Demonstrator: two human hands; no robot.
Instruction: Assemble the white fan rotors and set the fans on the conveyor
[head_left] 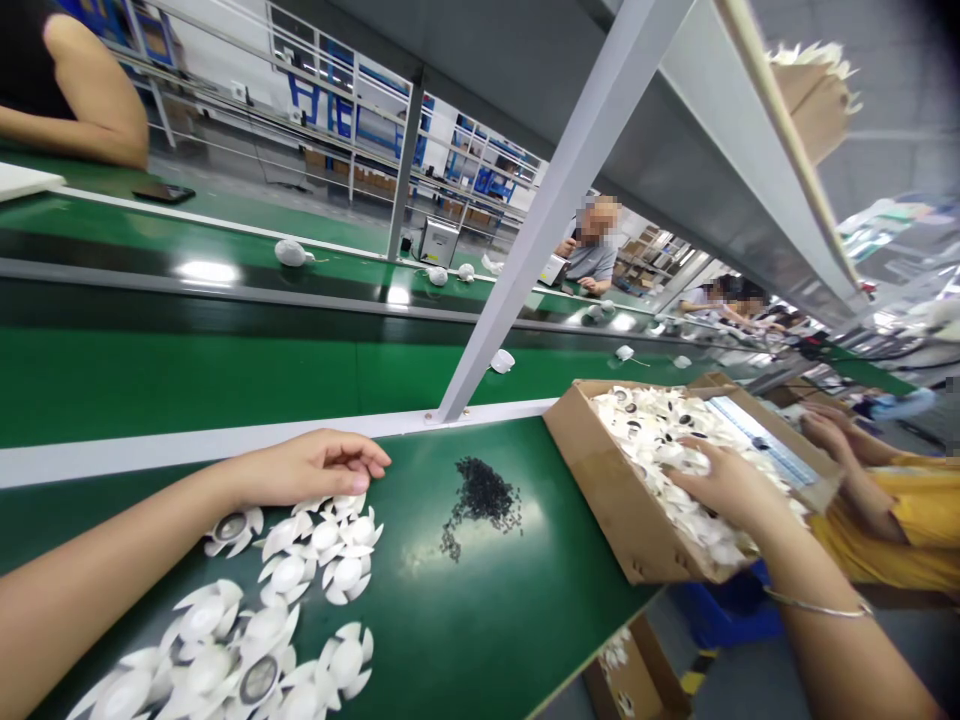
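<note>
My left hand (315, 468) lies palm down on the green bench top (480, 620), its fingertips just above a spread of white plastic fan-shaped parts (322, 545), some with dark round centres. My right hand (731, 490) reaches into a cardboard box (615, 500) heaped with the same white parts (652, 430), and its fingertips are buried among them. A metal bangle (817, 605) circles my right wrist. Between my hands sits a small pile of black granules (480, 500) on the bench.
A co-worker's hands (825, 430) and yellow sleeve (907, 520) are beyond the box. A green conveyor belt (225, 370) carrying scattered white parts runs behind the bench. A grey upright (540, 220) rises from the bench edge. A blue crate (731, 610) sits below.
</note>
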